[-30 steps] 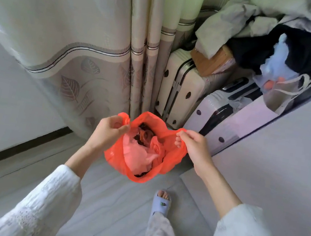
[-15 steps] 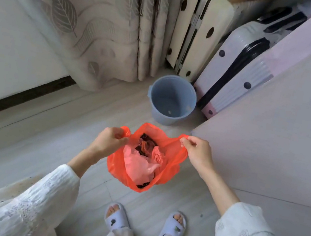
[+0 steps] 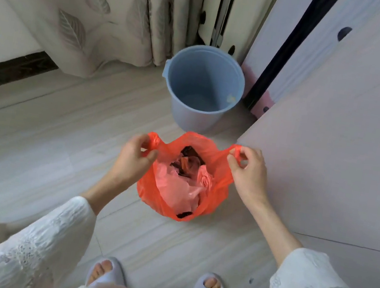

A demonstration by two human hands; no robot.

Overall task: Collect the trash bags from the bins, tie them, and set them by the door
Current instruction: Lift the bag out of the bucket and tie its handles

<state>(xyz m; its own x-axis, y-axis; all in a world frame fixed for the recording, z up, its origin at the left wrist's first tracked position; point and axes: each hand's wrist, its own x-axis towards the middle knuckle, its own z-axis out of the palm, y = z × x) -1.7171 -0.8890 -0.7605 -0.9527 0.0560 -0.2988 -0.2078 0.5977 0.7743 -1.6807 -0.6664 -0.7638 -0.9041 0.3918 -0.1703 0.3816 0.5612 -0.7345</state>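
An orange plastic trash bag [image 3: 214,199] hangs open between my hands, just above the pale floor, with pink plastic and dark scraps inside. My left hand [image 3: 134,159] pinches its left handle loop. My right hand [image 3: 247,171] pinches the right handle loop. Beyond the bag stands a blue round bin [image 3: 202,87] with no liner in it, only a small pale scrap stuck to its inner wall.
Leaf-patterned curtains [image 3: 100,13] hang behind the bin. Two hard suitcases [image 3: 267,30] lean at the back. A grey-white cabinet side [image 3: 350,134] fills the right. My slippered feet [image 3: 107,274] stand below the bag.
The view has tilted down, so the blue bin now shows in full. The bag has sunk lower towards the floor, still held by both handles.
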